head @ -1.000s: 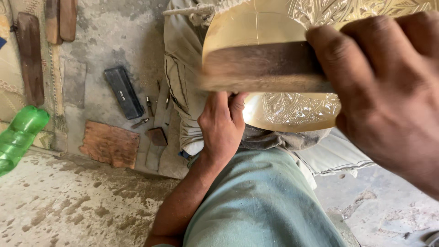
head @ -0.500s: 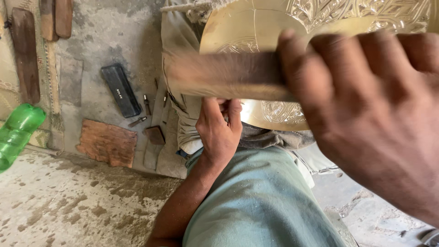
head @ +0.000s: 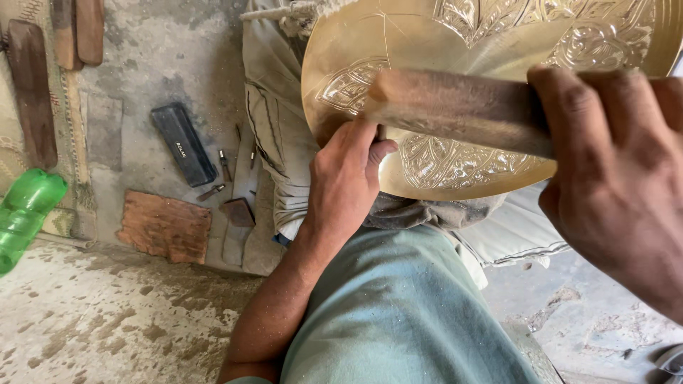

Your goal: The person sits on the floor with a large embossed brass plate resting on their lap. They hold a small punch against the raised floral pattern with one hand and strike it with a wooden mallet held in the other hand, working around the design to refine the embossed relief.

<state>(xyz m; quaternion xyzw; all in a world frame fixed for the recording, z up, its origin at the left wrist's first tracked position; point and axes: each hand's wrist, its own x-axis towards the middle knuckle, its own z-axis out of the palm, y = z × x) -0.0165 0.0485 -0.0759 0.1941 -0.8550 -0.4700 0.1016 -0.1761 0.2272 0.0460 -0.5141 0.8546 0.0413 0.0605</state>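
A round brass plate (head: pixel 455 43) with embossed leaf patterns rests on my lap, tilted toward me. My right hand (head: pixel 619 178), close to the camera, grips a wooden mallet (head: pixel 455 107) that lies across the plate's face. My left hand (head: pixel 345 178) sits at the plate's lower left rim with fingers closed around a thin metal punch (head: pixel 380 132), mostly hidden behind the fingers and the mallet head. My knee in light green cloth (head: pixel 398 313) fills the lower middle.
On the concrete floor at left lie a black rectangular case (head: pixel 183 144), small metal punches (head: pixel 224 165), a flat reddish wooden block (head: pixel 165 227), dark wooden sticks (head: pixel 32 89) and a green plastic bottle (head: pixel 25 213). Grey cloth (head: pixel 274 128) is bunched under the plate.
The mallet in my right hand has swung to the right and up across the plate. My left hand has stayed at the rim.
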